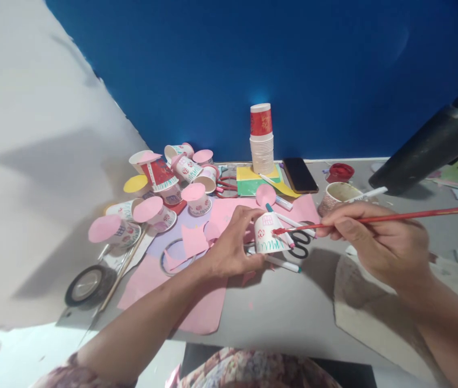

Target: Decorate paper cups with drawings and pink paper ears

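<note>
Your left hand (242,242) has its grip closed around a small paper cup (264,243), thumb on the near side and fingers on the far side, holding it upside down above the middle of the worktop (271,318). The cup carries a pink window, a red flower and green strokes along its rim. Your right hand (378,245) grips a long red paintbrush (398,215) between thumb and fingers, and the brush's red tip meets the right part of the cup's wall. Black-handled scissors (299,249) and several white markers (283,263) lie around the cup. On the left stand and lie decorated cups with pink paper discs, beside a roll of black tape (87,286). At the far side, a stack of paper cups (262,145) stands left of a phone (300,175); a dark bottle (427,143) leans at the far right.
</note>
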`<state>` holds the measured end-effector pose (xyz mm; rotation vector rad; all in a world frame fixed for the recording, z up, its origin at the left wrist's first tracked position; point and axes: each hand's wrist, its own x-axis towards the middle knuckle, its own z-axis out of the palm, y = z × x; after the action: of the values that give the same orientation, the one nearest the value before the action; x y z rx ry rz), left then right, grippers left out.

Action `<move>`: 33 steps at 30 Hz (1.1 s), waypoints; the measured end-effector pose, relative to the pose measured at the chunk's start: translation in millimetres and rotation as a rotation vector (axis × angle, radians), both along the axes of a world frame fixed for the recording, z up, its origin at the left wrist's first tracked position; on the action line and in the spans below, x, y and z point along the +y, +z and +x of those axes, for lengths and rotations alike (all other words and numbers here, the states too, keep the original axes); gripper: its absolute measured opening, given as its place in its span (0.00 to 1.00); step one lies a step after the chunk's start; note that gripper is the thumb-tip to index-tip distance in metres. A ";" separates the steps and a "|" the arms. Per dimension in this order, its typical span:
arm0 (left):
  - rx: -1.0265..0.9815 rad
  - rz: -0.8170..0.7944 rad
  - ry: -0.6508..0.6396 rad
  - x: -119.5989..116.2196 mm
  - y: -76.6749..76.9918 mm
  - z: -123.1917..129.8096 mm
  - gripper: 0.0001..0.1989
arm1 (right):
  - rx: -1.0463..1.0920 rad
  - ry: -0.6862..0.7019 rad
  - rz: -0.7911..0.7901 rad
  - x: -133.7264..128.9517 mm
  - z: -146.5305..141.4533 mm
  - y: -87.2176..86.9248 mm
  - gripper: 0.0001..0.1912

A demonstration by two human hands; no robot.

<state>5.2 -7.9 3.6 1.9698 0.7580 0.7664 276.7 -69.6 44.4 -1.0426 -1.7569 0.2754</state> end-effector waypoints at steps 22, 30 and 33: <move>-0.004 0.025 -0.006 0.0 -6.0 -0.2 0.39 | -0.015 -0.041 -0.034 -2.9 -1.2 -1.9 0.12; -0.022 0.030 0.054 2.3 -7.0 -0.3 0.39 | 0.255 -0.053 -0.128 4.3 0.6 -0.1 0.14; -0.027 0.006 0.065 2.0 -4.3 0.5 0.39 | 0.356 -0.085 -0.166 10.1 3.1 -1.2 0.11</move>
<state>5.7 -5.9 -0.6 1.9439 0.8077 0.8331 279.8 -59.4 43.3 -1.1075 -1.3837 0.5269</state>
